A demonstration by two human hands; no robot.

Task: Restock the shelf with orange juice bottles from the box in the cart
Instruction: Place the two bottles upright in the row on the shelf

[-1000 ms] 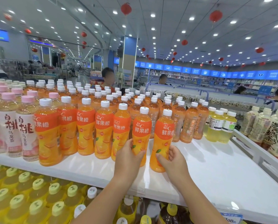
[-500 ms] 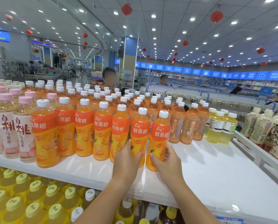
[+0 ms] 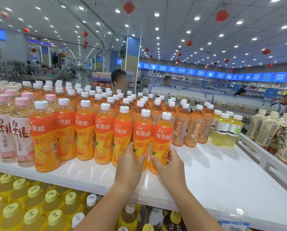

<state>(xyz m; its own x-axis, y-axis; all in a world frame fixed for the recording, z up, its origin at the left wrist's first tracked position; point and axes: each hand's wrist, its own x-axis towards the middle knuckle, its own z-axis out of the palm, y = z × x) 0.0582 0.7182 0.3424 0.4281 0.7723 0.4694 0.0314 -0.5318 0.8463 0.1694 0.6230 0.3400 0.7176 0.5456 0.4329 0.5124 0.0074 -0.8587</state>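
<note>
A front row of orange juice bottles with white caps stands on the white top shelf (image 3: pixel 222 177). My left hand (image 3: pixel 128 162) wraps the base of one orange juice bottle (image 3: pixel 143 130). My right hand (image 3: pixel 169 164) grips the base of the rightmost orange juice bottle (image 3: pixel 162 135). Both bottles stand upright on the shelf, side by side, at the right end of the row. The box and the cart are out of view.
Pink-capped peach tea bottles (image 3: pixel 5 130) stand at the left, amber tea bottles (image 3: pixel 192 129) and yellow drinks (image 3: pixel 222 129) behind right. A white divider rail (image 3: pixel 264 155) borders milk tea bottles. Yellow-capped bottles (image 3: pixel 34 202) fill the lower shelf. People stand beyond.
Both hands have pushed the two held bottles left and back, closing them up against the front row. The view has shifted slightly with them.
</note>
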